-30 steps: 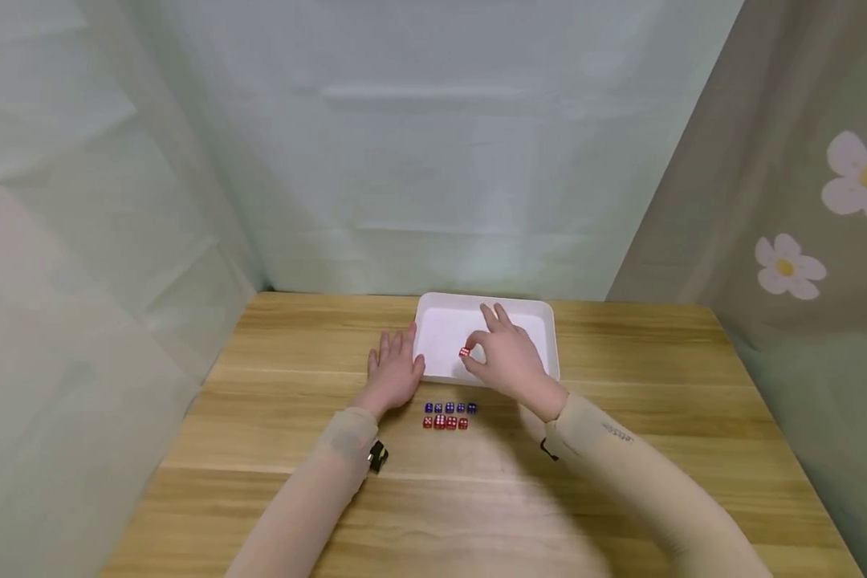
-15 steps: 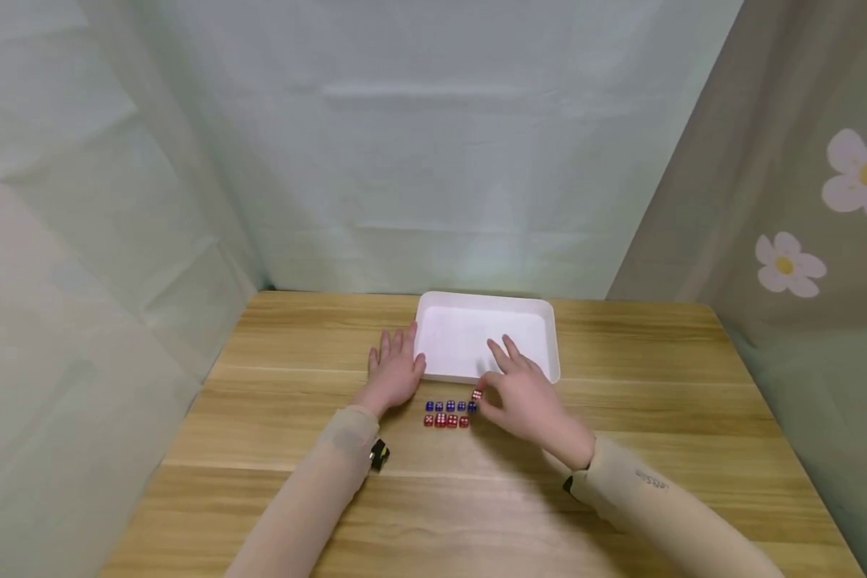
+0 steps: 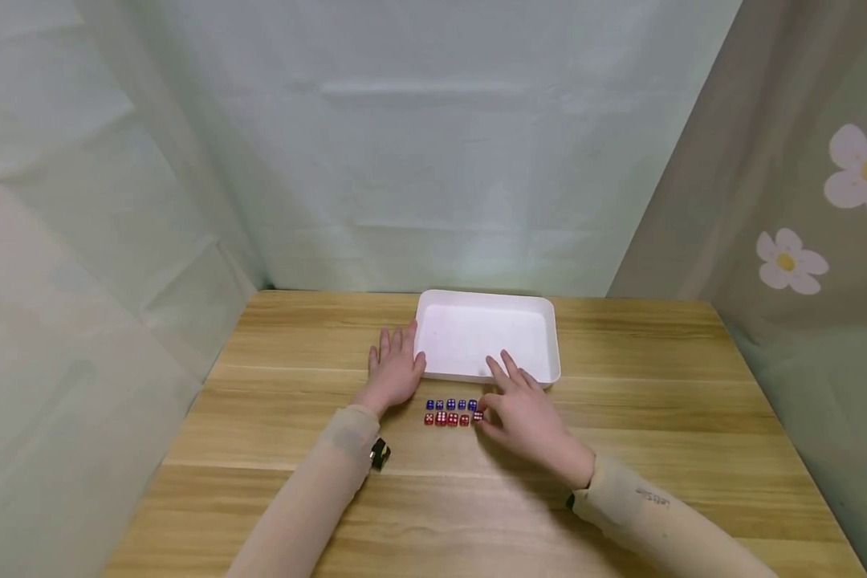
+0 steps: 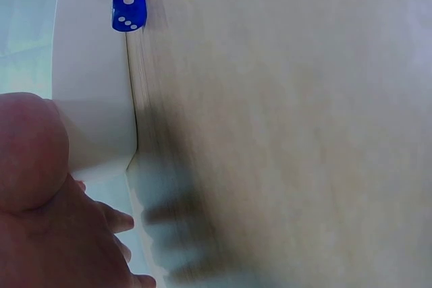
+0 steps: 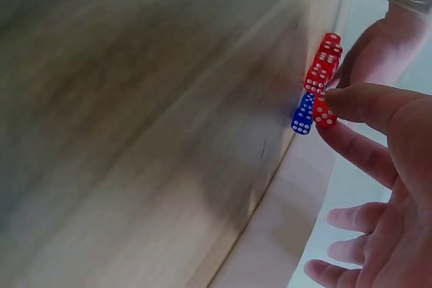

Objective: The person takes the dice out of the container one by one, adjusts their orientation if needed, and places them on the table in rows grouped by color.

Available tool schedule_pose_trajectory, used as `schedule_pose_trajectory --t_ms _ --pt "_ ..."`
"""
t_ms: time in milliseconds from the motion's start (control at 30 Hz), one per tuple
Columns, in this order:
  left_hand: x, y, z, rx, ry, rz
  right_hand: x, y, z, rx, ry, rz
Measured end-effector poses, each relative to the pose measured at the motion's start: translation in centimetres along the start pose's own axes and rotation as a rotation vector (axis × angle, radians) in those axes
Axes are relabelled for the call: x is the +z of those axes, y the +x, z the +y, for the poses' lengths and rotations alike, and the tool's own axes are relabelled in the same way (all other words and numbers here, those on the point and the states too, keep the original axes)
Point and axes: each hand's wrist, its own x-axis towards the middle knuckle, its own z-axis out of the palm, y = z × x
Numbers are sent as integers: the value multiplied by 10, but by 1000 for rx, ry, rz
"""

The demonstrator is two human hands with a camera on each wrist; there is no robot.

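My right hand (image 3: 531, 419) pinches a red die (image 5: 325, 114) with white pips between thumb and index finger, its other fingers spread near the tray's front edge. That die is at the right end of a row of red dice (image 3: 441, 419). Just behind them runs a parallel row of blue dice (image 3: 451, 405). With fingers stretched out, my left hand (image 3: 392, 374) rests on the table at the left side of the white tray (image 3: 486, 299), thumb by its front corner. In the left wrist view, the nearest blue die (image 4: 129, 11) shows beside the tray's wall.
The rectangular tray stands at the back of the wooden table (image 3: 318, 514), close to a pale hanging curtain (image 3: 433, 160). On the right hangs a brownish curtain (image 3: 722, 185) with white flowers.
My right hand has carried the red die from over the tray toward me, past the blue row, down to the right end of the red row. My left hand has stayed put.
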Motion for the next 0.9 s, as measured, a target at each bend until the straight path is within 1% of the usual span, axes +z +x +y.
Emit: schedule_pose_trajectory --t_ms 233,600,767,900 --pt "1 -1 -1 1 2 0 7 1 -2 -3 -45 -19" --pt "3 -1 -1 3 -4 -7 6 -3 -7 -10 -47 -8" --pt "0 -2 -1 3 -7 -4 2 -3 -6 -8 -28 14" --pt "-4 -4 2 15 -3 5 -6 -6 -3 19 10 51"
